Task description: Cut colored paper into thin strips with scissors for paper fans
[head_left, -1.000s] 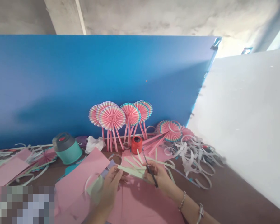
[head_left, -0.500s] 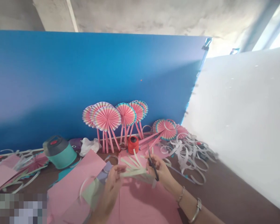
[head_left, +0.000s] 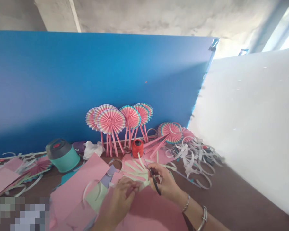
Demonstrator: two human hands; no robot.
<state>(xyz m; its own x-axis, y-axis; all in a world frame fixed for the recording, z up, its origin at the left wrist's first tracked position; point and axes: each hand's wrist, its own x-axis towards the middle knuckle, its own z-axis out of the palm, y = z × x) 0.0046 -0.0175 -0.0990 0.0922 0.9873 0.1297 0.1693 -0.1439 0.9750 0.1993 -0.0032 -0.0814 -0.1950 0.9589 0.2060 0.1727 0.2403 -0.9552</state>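
Two bare hands and forearms reach in from the bottom edge, with no sleeves showing. The right hand [head_left: 167,184] has a slim beaded bracelet [head_left: 186,204] at the wrist and, just behind it on the forearm, a wider silver-coloured bangle [head_left: 202,218]. The left hand [head_left: 120,199] shows no jewellery on its visible part.
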